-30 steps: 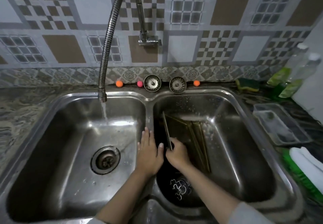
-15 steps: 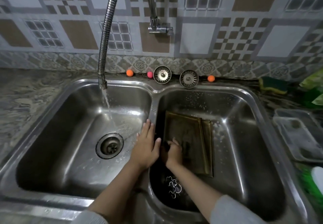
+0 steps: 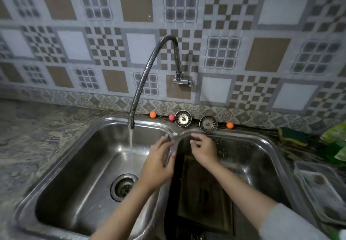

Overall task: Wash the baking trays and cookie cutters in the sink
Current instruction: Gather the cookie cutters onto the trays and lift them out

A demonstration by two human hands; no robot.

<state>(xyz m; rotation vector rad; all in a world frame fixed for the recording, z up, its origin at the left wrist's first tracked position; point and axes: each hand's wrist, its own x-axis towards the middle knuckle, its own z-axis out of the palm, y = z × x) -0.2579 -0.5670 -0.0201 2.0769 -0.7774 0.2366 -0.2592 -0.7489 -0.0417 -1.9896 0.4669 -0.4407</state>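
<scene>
Both hands are up over the divider of the double sink (image 3: 277,151), holding nothing. The left hand (image 3: 159,166) hangs above the divider's left edge with fingers straight and relaxed, tips pointing at the back wall. The right hand (image 3: 204,149) sits over the far end of the right basin, fingers loosely bent, nothing in them.

The baking trays (image 3: 204,196) lie flat on the floor of the right basin, dark and brownish, below and nearer than the right hand, clear of its fingers; the right forearm crosses above their right side. How many are stacked there I cannot tell. The cookie cutters cannot be made out in the dark near end of that basin.

Water runs from the flexible tap (image 3: 142,82) into the left basin, falling just left of the left hand, towards the drain (image 3: 123,186). On the back ledge stand 2 metal strainers (image 3: 183,118) with 3 small balls (image 3: 153,114) beside them. To the right, a green sponge (image 3: 293,136) and a clear plastic container (image 3: 318,189) rest on the counter.
</scene>
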